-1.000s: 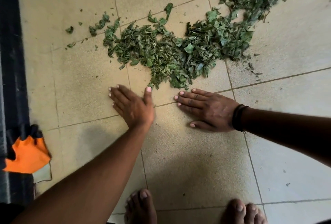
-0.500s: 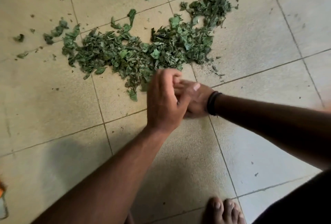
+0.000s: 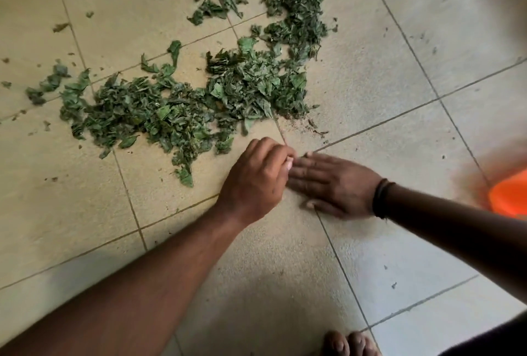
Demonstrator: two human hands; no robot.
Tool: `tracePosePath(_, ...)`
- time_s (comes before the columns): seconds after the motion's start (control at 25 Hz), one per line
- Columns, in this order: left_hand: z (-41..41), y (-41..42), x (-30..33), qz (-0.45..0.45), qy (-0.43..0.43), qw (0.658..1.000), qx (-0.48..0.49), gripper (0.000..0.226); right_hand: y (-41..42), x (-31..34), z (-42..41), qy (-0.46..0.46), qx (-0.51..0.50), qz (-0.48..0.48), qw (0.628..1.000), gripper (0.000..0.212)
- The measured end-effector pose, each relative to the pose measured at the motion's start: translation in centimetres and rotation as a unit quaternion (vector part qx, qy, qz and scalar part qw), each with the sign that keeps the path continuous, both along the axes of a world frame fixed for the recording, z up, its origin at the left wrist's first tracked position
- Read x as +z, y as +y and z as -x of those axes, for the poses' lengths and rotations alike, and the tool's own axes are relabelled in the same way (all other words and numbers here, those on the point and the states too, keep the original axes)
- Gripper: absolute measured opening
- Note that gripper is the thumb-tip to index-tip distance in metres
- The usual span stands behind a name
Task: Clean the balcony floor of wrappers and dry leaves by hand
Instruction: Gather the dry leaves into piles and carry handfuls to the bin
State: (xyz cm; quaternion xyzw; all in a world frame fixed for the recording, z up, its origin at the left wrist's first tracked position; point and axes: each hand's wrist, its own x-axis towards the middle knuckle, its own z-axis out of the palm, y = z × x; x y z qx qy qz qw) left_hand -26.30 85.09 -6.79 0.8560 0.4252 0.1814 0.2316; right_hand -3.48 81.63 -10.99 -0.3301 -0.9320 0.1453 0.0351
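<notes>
Two hands are meeting below the leaves [image 3: 182,110]: my left hand [image 3: 253,181], flat a second ago, is now curling, whether pinching anything I cannot tell; my right hand [image 3: 330,184] is lying flat, released, on the floor [image 3: 370,76]. Most leaves are still lying scattered beyond my fingers [image 3: 302,169]. Something orange [image 3: 510,196] is sitting right.

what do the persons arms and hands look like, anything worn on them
Both forearms are bare, with no sleeves in view. The right hand has dark bands round its wrist. The left hand shows no ring, watch or glove. One pale nail shows.
</notes>
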Motion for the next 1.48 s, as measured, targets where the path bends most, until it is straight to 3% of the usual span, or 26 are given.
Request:
tracePosePath(0.16, 0.8, -0.8, -1.4, -0.005, 0.112, 0.988, -0.102, 0.045, 6.9, 0.5, -2.2, -0.05, -0.141, -0.003, 0.989, 0.061)
tracePosePath(0.36, 1.1, 4.7, -1.8, 0.031, 0.23, 0.967, -0.109, 0.073, 7.1, -0.1, -1.7, -0.038, -0.15, -0.041, 0.987, 0.057)
tracePosePath(0.52, 1.9, 7.3, -2.9, -0.013, 0.236, 0.962, -0.135, 0.068, 5.5, 0.1, -1.0, 0.038, -0.22, -0.121, 0.967, 0.053)
tracePosePath(0.72, 2.1, 7.2, -3.3, -0.035, 0.228, 0.968, -0.096, 0.069, 4.6, -0.6, 0.8, 0.04, -0.083, -0.033, 0.995, 0.05)
tracePosePath(0.92, 2.1, 7.1, -3.5, -0.043, 0.233, 0.968, -0.082, 0.074, 8.7, 0.7, -0.4, 0.033, -0.214, -0.068, 0.974, 0.049)
tracePosePath(1.08, 2.1, 7.2, -3.5, -0.049, 0.24, 0.967, -0.075, 0.076, 7.4, 0.3, 0.7, 0.055, -0.112, -0.072, 0.99, 0.039)
tracePosePath(1.24, 2.1, 7.1, -3.5, -0.048, 0.242, 0.966, -0.075, 0.076, 9.4, 1.7, -1.1, 0.079, -0.244, -0.08, 0.963, 0.038)
tracePosePath(1.4, 2.1, 7.1, -3.5, -0.051, 0.24, 0.967, -0.07, 0.077, 7.1, 1.0, 1.5, 0.077, -0.094, -0.058, 0.991, 0.036)
tracePosePath(1.48, 2.1, 7.1, -3.5, -0.056, 0.245, 0.966, -0.068, 0.077, 7.6, 0.9, 1.2, 0.045, -0.122, -0.04, 0.991, 0.042)
